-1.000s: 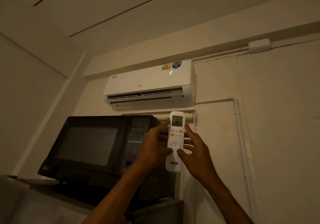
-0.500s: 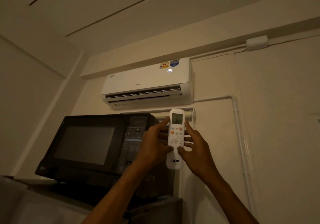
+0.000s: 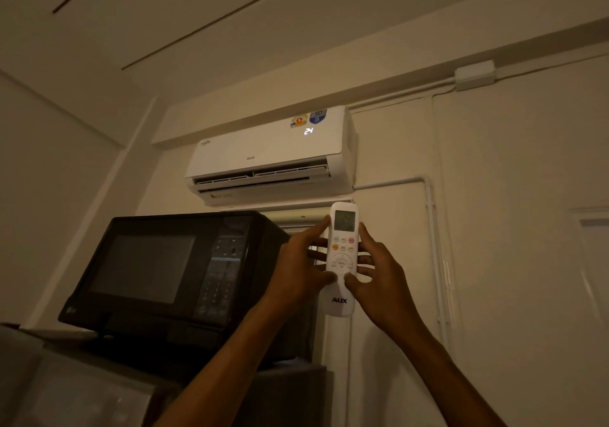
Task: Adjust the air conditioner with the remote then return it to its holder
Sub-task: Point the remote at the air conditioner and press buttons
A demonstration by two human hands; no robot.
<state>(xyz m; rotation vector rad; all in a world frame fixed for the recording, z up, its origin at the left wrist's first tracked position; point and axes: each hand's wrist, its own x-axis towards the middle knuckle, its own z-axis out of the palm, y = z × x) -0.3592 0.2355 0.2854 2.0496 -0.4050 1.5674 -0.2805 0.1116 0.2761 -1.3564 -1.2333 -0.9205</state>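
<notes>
A white remote (image 3: 342, 255) with a small screen and coloured buttons is held upright in front of the wall. My left hand (image 3: 298, 270) grips its left side, the thumb resting near the round pad. My right hand (image 3: 379, 276) holds its right side, with the thumb on the lower edge of the round pad. Above them hangs the white air conditioner (image 3: 273, 154), its flap open and its lit display reading 24. No remote holder shows in this view.
A black microwave (image 3: 171, 271) stands on a dark cabinet at the left, close to my left forearm. White pipes (image 3: 431, 245) run down the wall on the right. A small junction box (image 3: 474, 75) sits near the ceiling.
The display on the air conditioner went from a single 2 to 24. Both hands and the remote have stayed almost in place, and the view has shifted slightly.
</notes>
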